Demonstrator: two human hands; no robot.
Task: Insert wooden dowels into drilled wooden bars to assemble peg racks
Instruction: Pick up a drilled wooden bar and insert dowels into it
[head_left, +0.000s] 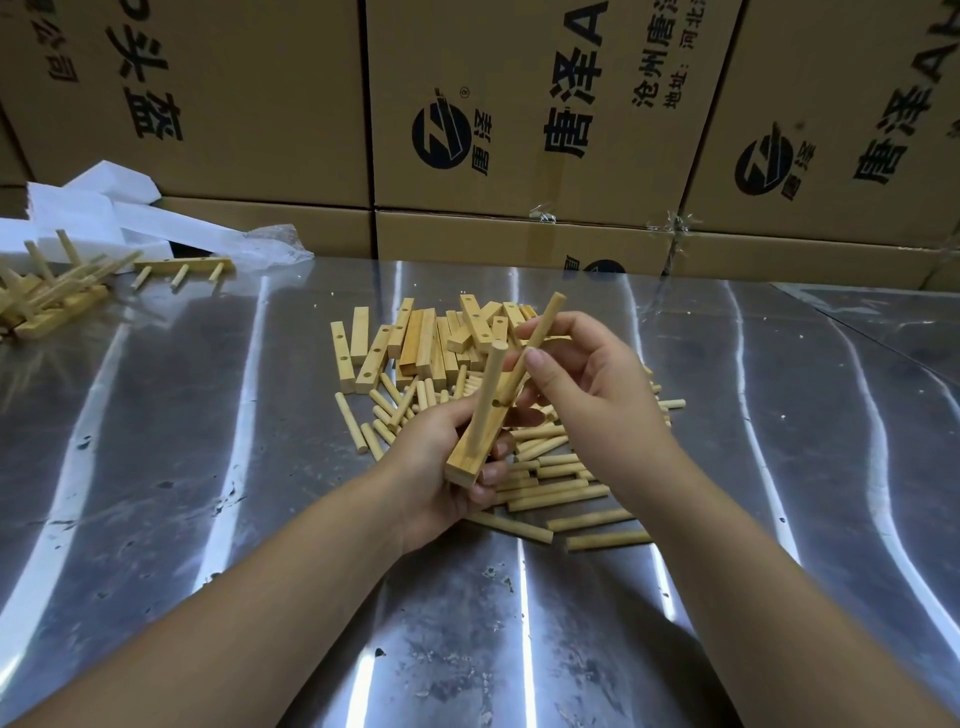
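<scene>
Left hand (441, 467) clamps the drilled bar (475, 441) near its lower end, one dowel (488, 384) seated at twelve o'clock. Right hand (582, 384) pinches a second dowel (530, 348), angled toward one o'clock. Light, stiff, smooth wood: grip mid-shaft.

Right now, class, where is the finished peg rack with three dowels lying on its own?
In the head view, the finished peg rack lies far left on the metal table, beside the plastic wrap, just right of the heap of racks.
</scene>
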